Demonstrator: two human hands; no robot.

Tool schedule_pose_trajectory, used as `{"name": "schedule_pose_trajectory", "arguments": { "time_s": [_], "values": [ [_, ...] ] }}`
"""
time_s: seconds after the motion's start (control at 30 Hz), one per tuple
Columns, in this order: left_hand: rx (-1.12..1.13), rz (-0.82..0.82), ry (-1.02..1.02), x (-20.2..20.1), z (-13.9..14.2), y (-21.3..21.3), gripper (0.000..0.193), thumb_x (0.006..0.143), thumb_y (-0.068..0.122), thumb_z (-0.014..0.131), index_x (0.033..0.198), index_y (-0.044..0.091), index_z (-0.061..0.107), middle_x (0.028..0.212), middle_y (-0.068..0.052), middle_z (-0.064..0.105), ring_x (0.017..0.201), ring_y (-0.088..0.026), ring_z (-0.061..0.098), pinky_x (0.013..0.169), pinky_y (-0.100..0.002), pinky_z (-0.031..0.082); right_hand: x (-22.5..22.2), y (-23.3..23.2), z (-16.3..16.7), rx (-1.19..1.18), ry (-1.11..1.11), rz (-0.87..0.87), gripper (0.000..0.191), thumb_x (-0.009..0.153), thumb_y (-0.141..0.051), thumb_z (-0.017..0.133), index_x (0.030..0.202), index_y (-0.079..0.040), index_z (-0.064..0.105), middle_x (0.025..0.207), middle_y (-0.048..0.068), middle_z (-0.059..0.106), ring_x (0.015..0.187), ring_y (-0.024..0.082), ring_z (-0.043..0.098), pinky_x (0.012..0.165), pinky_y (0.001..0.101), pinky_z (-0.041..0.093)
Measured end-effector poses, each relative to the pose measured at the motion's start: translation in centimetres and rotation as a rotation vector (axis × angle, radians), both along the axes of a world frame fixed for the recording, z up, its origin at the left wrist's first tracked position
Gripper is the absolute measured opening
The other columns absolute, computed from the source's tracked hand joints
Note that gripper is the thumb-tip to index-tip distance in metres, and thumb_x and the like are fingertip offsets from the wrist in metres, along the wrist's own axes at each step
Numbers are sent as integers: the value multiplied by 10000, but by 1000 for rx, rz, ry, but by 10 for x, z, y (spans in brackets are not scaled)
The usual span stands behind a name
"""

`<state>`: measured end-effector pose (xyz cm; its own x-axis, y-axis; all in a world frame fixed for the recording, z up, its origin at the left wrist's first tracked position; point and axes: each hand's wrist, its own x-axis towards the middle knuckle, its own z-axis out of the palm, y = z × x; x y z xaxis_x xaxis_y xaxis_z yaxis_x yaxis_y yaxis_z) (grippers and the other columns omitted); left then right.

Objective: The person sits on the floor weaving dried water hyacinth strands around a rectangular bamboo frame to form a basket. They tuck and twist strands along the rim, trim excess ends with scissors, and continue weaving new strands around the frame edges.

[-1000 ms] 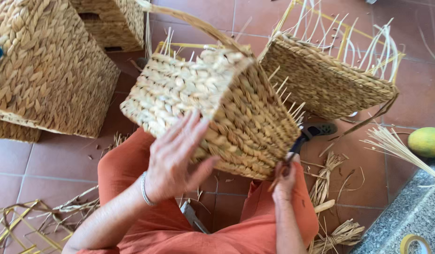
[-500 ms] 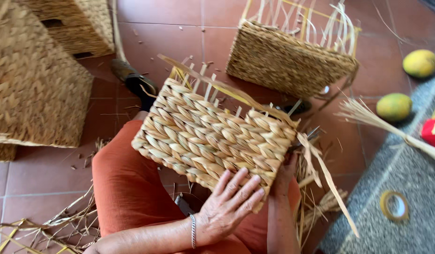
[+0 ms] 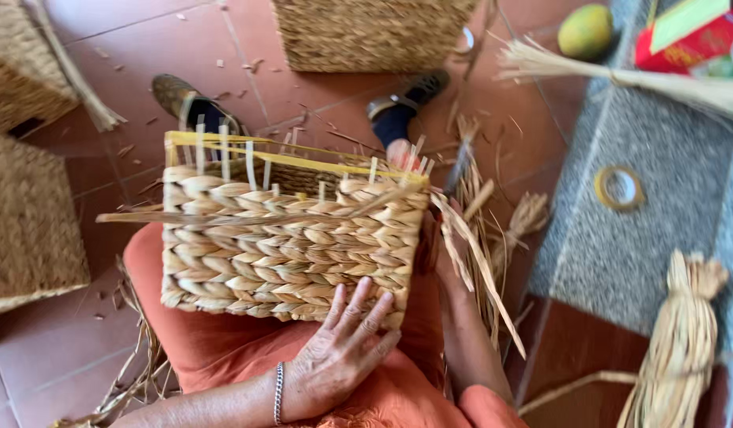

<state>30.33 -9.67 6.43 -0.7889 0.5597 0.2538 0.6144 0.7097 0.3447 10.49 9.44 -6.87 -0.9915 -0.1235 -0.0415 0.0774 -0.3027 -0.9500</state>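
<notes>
A rectangular woven straw basket (image 3: 287, 246) lies on its side across my lap, on orange trousers (image 3: 200, 341). Its unfinished rim has a yellow frame with loose strand ends sticking up. My left hand (image 3: 339, 353), a silver bracelet at the wrist, presses spread fingers against the basket's near lower edge and steadies it. My right forearm (image 3: 461, 333) runs up along the basket's right side. The right hand itself is hidden behind the basket, so its grip does not show. Loose straw strands (image 3: 473, 254) hang off the right corner.
A second woven basket (image 3: 366, 32) stands on the red tile floor ahead, and more woven pieces (image 3: 30, 230) lie at the left. My feet (image 3: 402, 111) show beyond the basket. A grey stone ledge (image 3: 620, 246) at right carries a tape roll (image 3: 620, 188), straw bundles (image 3: 675, 349), a mango (image 3: 584, 30) and a red box.
The basket has turned and settled lower on my lap, rim now facing away. My left hand has slid to its near lower edge. The view has tilted down and to the right.
</notes>
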Motion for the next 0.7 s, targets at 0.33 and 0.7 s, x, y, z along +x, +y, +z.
{"name": "schedule_pose_trajectory", "arguments": {
  "time_s": [0.33,0.7],
  "values": [
    [36,-218,-270,34,-5,-4,505,804,165,622,1292,43,661,1506,-280,416,1413,-617,292,1035,-705,378,57,115,-17,712,-391,-414,579,851,-47,731,1407,-99,581,1060,145,733,890,207,703,714,336,557],
    [99,-142,-251,-7,28,24,490,799,203,744,1229,-4,633,1342,-224,575,1321,-543,473,1043,-565,487,122,282,-37,1620,-50,-837,402,781,-241,859,1146,-141,725,975,134,756,866,355,727,768,477,581]
  ]
}}
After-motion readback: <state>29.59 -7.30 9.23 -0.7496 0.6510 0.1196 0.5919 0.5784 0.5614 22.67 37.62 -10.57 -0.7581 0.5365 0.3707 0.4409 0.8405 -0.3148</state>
